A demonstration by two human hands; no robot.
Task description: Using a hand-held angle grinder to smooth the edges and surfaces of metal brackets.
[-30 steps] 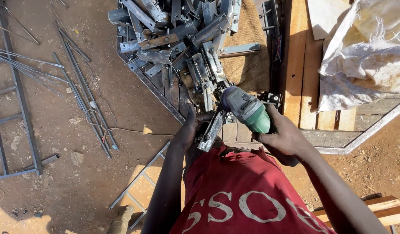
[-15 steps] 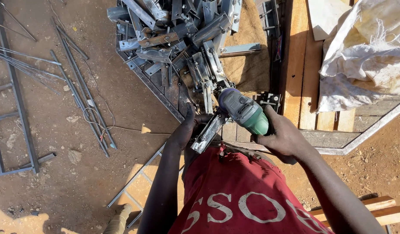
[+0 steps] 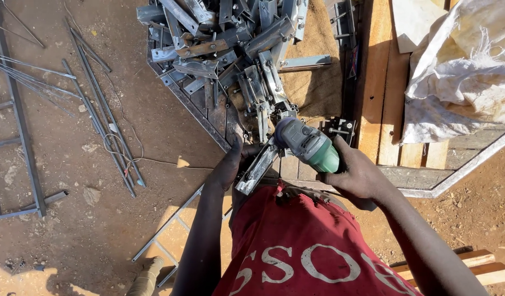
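head camera view, looking straight down over a person in a red shirt (image 3: 296, 257) standing on reddish dirt ground (image 3: 72, 181). the right hand (image 3: 359, 175) is closed around the green and grey body of an angle grinder (image 3: 307, 145), its head pointing up and left toward the work. the left hand (image 3: 230, 164) is wrapped around one end of a short grey metal bracket (image 3: 258, 167), which lies tilted on a wooden surface just in front of the person's waist. the grinder's head sits right at the upper end of that bracket; whether the disc is touching it cannot be told.

just beyond the hands is a big loose pile of similar metal brackets (image 3: 225, 49), lying partly on a piece of brown sacking (image 3: 313, 82). which of these are finished cannot be told, so progress is hard to judge; only the one piece in hand appears to be worked on.

both arms reach forward and down, elbows bent, the left forearm nearly vertical in the picture, the right coming in from the lower right.

thin steel rods (image 3: 99, 120) and a welded metal frame (image 3: 17, 126) lie on the dirt to the left. wooden planks (image 3: 378, 82) and a white woven sack (image 3: 460, 71) lie to the right.
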